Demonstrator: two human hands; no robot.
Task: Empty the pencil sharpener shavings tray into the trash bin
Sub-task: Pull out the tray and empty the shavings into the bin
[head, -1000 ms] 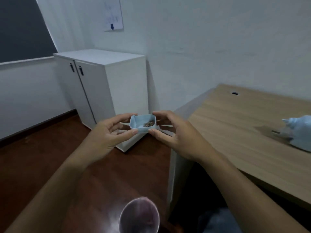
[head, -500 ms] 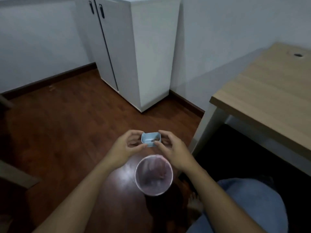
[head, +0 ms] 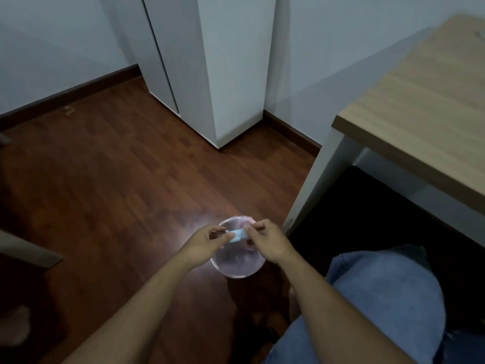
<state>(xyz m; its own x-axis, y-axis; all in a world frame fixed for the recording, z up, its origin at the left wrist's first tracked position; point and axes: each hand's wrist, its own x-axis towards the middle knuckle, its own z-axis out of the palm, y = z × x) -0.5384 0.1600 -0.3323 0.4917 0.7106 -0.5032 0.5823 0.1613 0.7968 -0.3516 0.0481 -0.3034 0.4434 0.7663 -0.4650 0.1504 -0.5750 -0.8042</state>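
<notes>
A small light-blue shavings tray (head: 238, 235) is pinched between my left hand (head: 203, 244) and my right hand (head: 267, 241). Both hands hold it right above the mouth of a round pinkish trash bin (head: 236, 269) that stands on the dark wooden floor. The tray looks tilted, its outer side toward me, so its inside and any shavings are hidden. My fingers cover the tray's two ends. The sharpener itself is out of view.
A white cabinet (head: 228, 74) stands against the wall beyond the bin. To the right is a wooden desk (head: 420, 106) with a white leg (head: 312, 185) close to the bin. My knee in blue jeans (head: 380, 306) is at the lower right.
My head has tipped further down and my hands have lowered the tray from in front of the bin to directly over its opening, tilting it. The desk top has slid out to the right.
</notes>
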